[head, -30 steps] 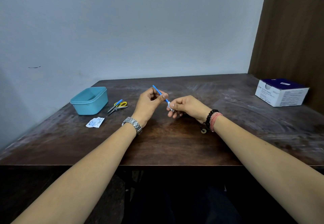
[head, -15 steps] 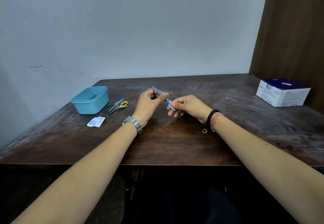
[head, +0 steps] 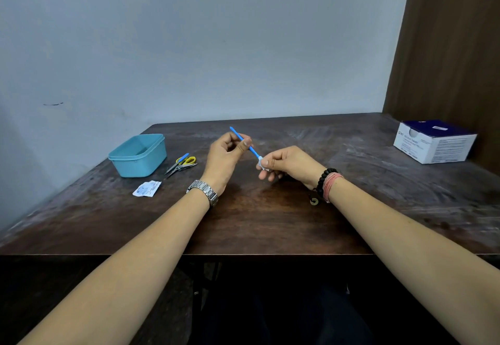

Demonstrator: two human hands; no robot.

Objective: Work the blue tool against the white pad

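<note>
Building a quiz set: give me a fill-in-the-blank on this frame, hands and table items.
1. The left hand grips a thin stick whose colour is ____.
2. The right hand pinches a small white wad at the stick's ____ end.
3. The scissors lie between the left hand and the teal ____.
4. The steel watch sits on the ____ wrist.

Missing words: blue; lower; tub; left

Pale blue-grey plaster wall [head: 216,42] standing behind dark scuffed wooden table [head: 270,223] — brown wood-grain panel [head: 454,47] closing off right side.
</note>
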